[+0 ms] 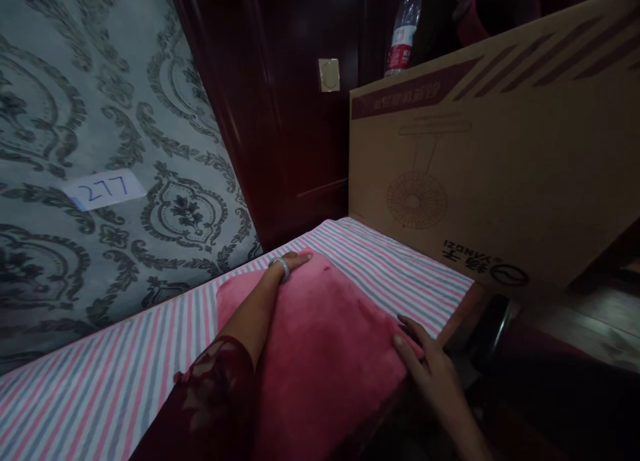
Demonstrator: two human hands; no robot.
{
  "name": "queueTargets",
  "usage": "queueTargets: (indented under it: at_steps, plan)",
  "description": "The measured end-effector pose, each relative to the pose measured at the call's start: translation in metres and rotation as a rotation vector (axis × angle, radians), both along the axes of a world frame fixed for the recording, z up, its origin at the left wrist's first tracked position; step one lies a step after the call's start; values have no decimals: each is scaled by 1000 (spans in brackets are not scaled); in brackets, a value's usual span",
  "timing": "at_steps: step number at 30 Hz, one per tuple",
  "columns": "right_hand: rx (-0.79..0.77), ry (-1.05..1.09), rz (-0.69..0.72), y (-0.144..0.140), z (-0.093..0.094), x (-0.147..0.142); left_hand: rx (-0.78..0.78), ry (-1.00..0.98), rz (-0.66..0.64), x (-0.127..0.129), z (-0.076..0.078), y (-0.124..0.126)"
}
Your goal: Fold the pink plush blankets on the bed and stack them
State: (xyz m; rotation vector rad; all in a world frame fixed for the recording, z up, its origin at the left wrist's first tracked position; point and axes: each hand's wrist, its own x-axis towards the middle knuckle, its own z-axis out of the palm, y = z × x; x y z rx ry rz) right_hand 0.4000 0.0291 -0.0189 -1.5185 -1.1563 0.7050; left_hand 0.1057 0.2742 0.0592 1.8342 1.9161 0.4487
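I see my left hand (pixel 285 267) lying flat, fingers (pixel 300 258) open, on the far corner of a pink cushion (pixel 320 341). My right hand (pixel 430 367), fingers spread, presses its edge at four o'clock. The cushion rests on a striped bed (pixel 100 381); a cardboard box (pixel 500 167) stands at two o'clock.

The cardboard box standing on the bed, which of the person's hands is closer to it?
Right. The right hand rests on the pink cushion edge just below the cardboard box; the left hand lies flat on the cushion's far corner, farther left.
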Motion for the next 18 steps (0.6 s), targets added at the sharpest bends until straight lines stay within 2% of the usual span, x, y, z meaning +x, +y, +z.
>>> queueTargets:
  at_steps: [4,7,9,13,16,18]
  plan:
    - [-122,-71,101,7,-2,12,-77,-79,24,3,7,-5]
    - [-104,-66,140,10,-2,17,-79,-186,13,2,24,-15]
    - [-111,-26,164,11,0,16,-72,-288,-30,-2,44,-25]
    - [-63,64,210,10,10,3,-25,-461,-132,-19,98,-57]
    - [-18,162,287,5,23,-13,56,-572,-204,-35,136,-93]
    - [-21,243,311,-1,34,-23,174,-622,-253,-46,160,-123]
